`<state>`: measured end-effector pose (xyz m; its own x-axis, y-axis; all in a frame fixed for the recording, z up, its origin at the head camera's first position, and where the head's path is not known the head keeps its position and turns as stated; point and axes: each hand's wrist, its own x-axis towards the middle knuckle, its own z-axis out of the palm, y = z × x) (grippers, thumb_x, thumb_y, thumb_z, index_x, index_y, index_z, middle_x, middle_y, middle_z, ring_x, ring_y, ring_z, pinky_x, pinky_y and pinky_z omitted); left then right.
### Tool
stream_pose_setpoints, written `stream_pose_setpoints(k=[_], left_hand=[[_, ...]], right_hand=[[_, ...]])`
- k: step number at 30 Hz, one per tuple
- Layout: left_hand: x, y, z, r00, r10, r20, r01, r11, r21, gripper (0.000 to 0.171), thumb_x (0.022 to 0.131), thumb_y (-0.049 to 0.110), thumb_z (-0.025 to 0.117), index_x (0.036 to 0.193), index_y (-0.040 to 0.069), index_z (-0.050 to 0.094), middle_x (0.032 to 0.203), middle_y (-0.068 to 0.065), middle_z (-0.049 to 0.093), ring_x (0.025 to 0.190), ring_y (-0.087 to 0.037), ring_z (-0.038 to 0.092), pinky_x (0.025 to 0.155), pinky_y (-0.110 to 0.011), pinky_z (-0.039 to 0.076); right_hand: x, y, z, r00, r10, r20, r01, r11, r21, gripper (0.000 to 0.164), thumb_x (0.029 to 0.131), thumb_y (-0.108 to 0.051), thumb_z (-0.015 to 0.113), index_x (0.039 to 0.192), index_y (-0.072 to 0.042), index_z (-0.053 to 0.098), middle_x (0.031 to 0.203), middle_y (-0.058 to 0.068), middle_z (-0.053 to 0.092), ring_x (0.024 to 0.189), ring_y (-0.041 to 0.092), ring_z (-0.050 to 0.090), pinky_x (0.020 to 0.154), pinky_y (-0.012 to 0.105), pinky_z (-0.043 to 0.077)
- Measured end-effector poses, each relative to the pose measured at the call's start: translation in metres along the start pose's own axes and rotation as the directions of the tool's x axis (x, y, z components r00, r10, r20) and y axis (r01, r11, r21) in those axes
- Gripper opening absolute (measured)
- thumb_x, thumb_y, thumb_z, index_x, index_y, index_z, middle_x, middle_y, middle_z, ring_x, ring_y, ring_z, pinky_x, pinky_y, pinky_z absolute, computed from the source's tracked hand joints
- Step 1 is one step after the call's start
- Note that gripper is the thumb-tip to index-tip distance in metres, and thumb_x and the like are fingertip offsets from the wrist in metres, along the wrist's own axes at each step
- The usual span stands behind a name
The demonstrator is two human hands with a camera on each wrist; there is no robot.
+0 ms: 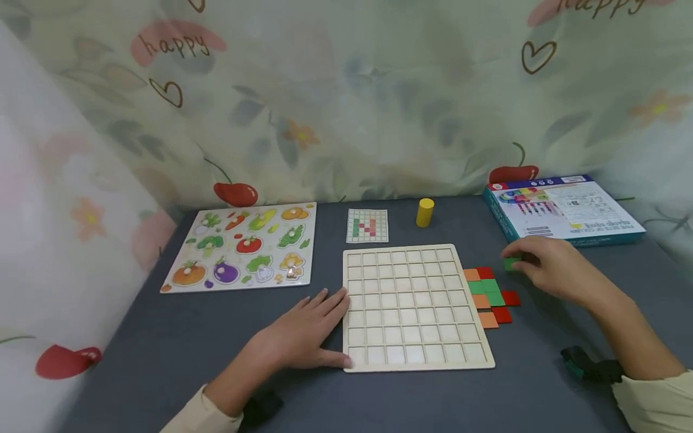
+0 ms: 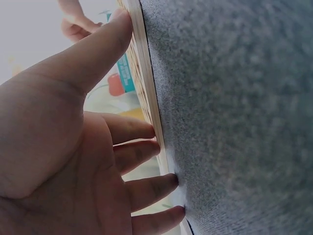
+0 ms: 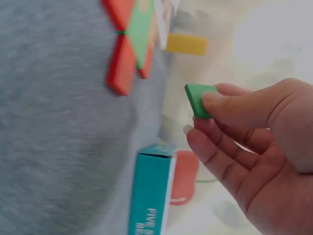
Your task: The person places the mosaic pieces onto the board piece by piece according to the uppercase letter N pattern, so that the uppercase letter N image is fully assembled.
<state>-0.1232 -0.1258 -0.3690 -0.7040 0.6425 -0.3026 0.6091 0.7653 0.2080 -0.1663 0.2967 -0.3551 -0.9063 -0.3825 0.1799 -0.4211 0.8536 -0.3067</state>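
A pale wooden grid board (image 1: 414,307) lies on the dark table with bare cells. My left hand (image 1: 305,331) rests against its left edge, fingers spread; in the left wrist view the thumb and fingertips touch the board's side (image 2: 149,81). To the right of the board, my right hand (image 1: 552,270) pinches a green square tile (image 3: 199,98) between thumb and fingers, raised above the table. Beside the board's right edge lies a cluster of flat tiles: green tiles (image 1: 491,291), red tiles (image 1: 511,298) and orange tiles (image 1: 488,320).
Behind the board sit a small pattern card (image 1: 367,226) and a yellow cylinder (image 1: 425,213). A vegetable picture board (image 1: 238,248) lies at the left. A teal-edged box (image 1: 565,207) stands at the back right, behind my right hand. A patterned curtain (image 1: 346,120) hangs behind the table.
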Motion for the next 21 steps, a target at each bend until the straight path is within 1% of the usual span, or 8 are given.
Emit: stream_pose_setpoints(k=[3, 7, 13, 15, 21], left_hand=[[-0.001, 0.0, 0.0, 1.0, -0.01, 0.0, 0.01, 1.0, 0.0, 0.099, 0.073, 0.074, 0.045, 0.146, 0.014, 0.012, 0.151, 0.0, 0.007, 0.135, -0.03, 0.009, 0.102, -0.052, 0.016], [-0.002, -0.002, -0.002, 1.0, -0.022, -0.002, 0.022, 1.0, 0.021, 0.099, 0.073, 0.074, 0.045, 0.146, 0.015, 0.012, 0.151, 0.0, 0.007, 0.135, -0.029, 0.009, 0.102, -0.052, 0.017], [0.0, -0.001, -0.001, 1.0, -0.001, -0.007, 0.001, 1.0, 0.01, 0.099, 0.074, 0.073, 0.046, 0.146, 0.014, 0.013, 0.15, -0.001, 0.009, 0.134, -0.031, 0.01, 0.102, -0.053, 0.017], [0.0, -0.001, -0.001, 1.0, -0.004, -0.002, 0.004, 1.0, 0.008, 0.099, 0.073, 0.073, 0.046, 0.146, 0.015, 0.013, 0.15, 0.0, 0.008, 0.135, -0.03, 0.009, 0.102, -0.052, 0.017], [0.001, -0.001, 0.002, 1.0, -0.007, 0.008, 0.007, 1.0, -0.003, 0.1, 0.072, 0.075, 0.045, 0.146, 0.016, 0.011, 0.151, 0.001, 0.006, 0.135, -0.029, 0.007, 0.102, -0.052, 0.016]], right_hand=[[0.002, -0.006, -0.005, 1.0, -0.011, -0.022, 0.011, 1.0, 0.025, 0.019, 0.078, -0.005, 0.069, 0.095, -0.012, 0.066, 0.085, -0.005, 0.06, 0.075, 0.012, 0.05, 0.065, 0.032, 0.046], [0.01, -0.016, -0.001, 0.999, -0.035, 0.005, 0.034, 0.995, 0.094, 0.016, 0.081, -0.008, 0.068, 0.097, -0.011, 0.065, 0.084, -0.005, 0.06, 0.073, 0.011, 0.052, 0.063, 0.027, 0.047], [0.025, -0.032, 0.013, 0.997, -0.057, 0.048, 0.049, 0.987, 0.154, 0.016, 0.082, -0.007, 0.066, 0.098, -0.012, 0.065, 0.086, -0.005, 0.061, 0.073, 0.01, 0.052, 0.065, 0.029, 0.047], [0.032, -0.039, 0.017, 0.996, -0.067, 0.062, 0.054, 0.982, 0.183, 0.018, 0.082, -0.007, 0.065, 0.099, -0.012, 0.064, 0.088, -0.005, 0.061, 0.074, 0.011, 0.053, 0.066, 0.029, 0.047], [0.055, -0.066, 0.032, 0.991, -0.086, 0.101, 0.056, 0.959, 0.277, 0.021, 0.082, -0.005, 0.066, 0.102, -0.011, 0.065, 0.092, -0.003, 0.062, 0.078, 0.012, 0.055, 0.07, 0.03, 0.048]])
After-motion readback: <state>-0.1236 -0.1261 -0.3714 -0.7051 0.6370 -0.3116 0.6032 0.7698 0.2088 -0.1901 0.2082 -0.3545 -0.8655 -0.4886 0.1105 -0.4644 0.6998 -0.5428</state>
